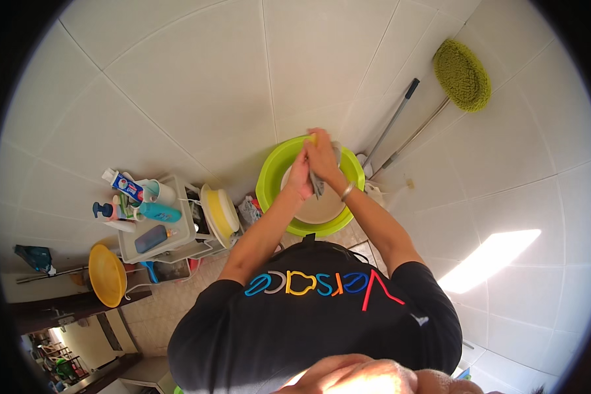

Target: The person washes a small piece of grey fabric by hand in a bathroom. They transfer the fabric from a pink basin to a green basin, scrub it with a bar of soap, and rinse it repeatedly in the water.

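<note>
My left hand (301, 176) and my right hand (321, 156) are close together over a green plastic basin (266, 182). A grey cloth (317, 185) is caught between them, with part of it hanging below and part showing beyond the right hand. Something small and yellow (312, 139) shows at the fingers of the right hand; what it is cannot be made out. Pale, cloudy-looking water (320, 209) seems to lie in the basin under the hands. The left fingers are partly hidden behind the right hand.
At left, a white plastic rack (182, 241) holds bottles, a toothpaste tube (127, 187) and a cup. Folding yellow-and-white basin (220, 216) leans beside it; a yellow basin (108, 276) hangs farther left. A green mop head (462, 76) and poles stand against the tiled wall at right.
</note>
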`<state>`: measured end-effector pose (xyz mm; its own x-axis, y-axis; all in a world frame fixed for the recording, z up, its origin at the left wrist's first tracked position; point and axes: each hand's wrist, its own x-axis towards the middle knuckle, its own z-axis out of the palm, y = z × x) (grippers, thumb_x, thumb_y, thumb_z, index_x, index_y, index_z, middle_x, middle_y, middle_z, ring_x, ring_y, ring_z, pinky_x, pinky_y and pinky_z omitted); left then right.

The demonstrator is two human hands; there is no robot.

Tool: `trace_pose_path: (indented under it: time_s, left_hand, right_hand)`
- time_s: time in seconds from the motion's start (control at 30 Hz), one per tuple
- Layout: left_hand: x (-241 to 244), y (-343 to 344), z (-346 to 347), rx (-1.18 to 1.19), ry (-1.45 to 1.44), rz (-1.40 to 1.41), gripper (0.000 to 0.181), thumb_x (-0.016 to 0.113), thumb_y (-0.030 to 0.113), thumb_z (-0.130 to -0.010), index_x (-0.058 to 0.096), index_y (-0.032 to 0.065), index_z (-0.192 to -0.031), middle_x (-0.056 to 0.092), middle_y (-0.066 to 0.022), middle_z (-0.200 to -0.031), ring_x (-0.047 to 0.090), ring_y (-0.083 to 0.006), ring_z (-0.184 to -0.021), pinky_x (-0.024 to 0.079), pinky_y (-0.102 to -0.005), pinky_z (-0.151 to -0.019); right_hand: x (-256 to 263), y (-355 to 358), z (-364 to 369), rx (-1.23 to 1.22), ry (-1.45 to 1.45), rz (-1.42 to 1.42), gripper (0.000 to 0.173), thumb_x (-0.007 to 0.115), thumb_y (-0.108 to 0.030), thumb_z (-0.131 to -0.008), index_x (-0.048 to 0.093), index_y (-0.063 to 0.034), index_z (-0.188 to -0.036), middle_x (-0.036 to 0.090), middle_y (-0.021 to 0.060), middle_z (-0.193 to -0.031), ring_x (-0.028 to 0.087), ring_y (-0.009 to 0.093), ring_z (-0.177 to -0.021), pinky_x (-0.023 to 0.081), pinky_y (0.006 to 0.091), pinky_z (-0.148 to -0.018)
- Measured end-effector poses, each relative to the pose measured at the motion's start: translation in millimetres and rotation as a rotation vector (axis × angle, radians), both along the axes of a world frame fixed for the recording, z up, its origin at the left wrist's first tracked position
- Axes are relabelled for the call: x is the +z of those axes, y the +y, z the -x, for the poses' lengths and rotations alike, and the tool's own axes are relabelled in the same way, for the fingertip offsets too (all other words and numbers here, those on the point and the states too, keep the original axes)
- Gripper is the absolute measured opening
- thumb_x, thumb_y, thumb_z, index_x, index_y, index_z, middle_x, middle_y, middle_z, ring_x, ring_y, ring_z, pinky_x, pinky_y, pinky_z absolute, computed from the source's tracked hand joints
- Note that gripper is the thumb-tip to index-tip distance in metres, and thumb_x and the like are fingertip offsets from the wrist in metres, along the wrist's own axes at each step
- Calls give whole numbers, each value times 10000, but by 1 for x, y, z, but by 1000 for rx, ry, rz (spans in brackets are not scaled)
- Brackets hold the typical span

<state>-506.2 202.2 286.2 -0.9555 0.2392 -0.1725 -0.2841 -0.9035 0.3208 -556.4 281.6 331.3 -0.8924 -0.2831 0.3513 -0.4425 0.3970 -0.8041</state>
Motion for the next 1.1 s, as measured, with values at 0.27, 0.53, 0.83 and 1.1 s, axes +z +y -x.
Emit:
trace_pose_path:
  time_s: [0.27, 0.53, 0.83, 1.1]
  left_hand:
    - [1, -5, -2, 95, -45, -6, 483, 395, 470, -1004, 528, 109, -1297, 625, -53, -1193, 600, -221, -1063, 480, -400, -956]
    - [12, -6, 5, -84, -171, 71, 529, 372, 417, -1012, 481, -2, -1316, 583, -144, -1265, 581, -286, -1147, 463, -465, -1010]
    - [24, -26, -3, -206, 67, -16, 462, 460, 273, -978, 454, -49, -1309, 569, -220, -1251, 607, -335, -1120, 498, -478, -981]
    - [-23, -25, 2, -140, -23, 438, 531, 636, 259, -881, 470, 3, -1315, 586, -177, -1238, 596, -317, -1120, 466, -475, -984]
  right_hand:
    - [-1, -9, -29, 18, -90, -21, 295, 496, -226, -953, 469, -62, -1196, 560, 270, -1134, 523, 451, -1113, 413, 506, -905]
    - [-18, 20, 55, -510, -193, -23, 222, 484, -134, -951, 424, -105, -1163, 624, 286, -901, 598, 509, -825, 462, 540, -736]
    - [6, 82, 37, 302, -734, 21, 389, 744, -287, -837, 564, -14, -1048, 549, 23, -744, 545, 146, -592, 423, 285, -502]
    - [50, 87, 41, 246, 49, -341, 316, 767, -181, -747, 583, -79, -983, 567, 131, -872, 581, 294, -687, 466, 386, -607]
